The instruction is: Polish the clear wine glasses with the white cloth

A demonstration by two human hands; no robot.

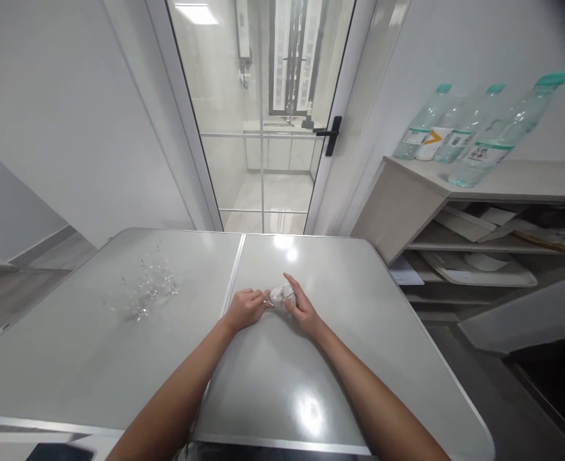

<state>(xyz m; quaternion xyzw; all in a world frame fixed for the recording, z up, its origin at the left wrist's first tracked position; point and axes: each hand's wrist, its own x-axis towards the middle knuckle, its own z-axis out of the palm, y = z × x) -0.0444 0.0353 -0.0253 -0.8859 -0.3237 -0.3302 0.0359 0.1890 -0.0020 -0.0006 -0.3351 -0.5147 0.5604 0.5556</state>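
Note:
Between my two hands, just above or on the grey table (340, 282), is a small white bundle (281, 295) that looks wrapped in thin clear plastic; its exact kind cannot be made out. My left hand (246, 309) pinches its left end with bent fingers. My right hand (306, 310) grips the bundle's right side between thumb and fingers, the index finger reaching up behind it. Crumpled clear plastic (150, 291) lies on the left part of the table, apart from both hands.
A seam strip (235, 269) crosses the table. Beyond the far edge stands a glass door with a black handle (331, 135). At the right, a shelf unit (407, 198) carries several plastic bottles (484, 153) on top and a tray (478, 270) with papers lower down.

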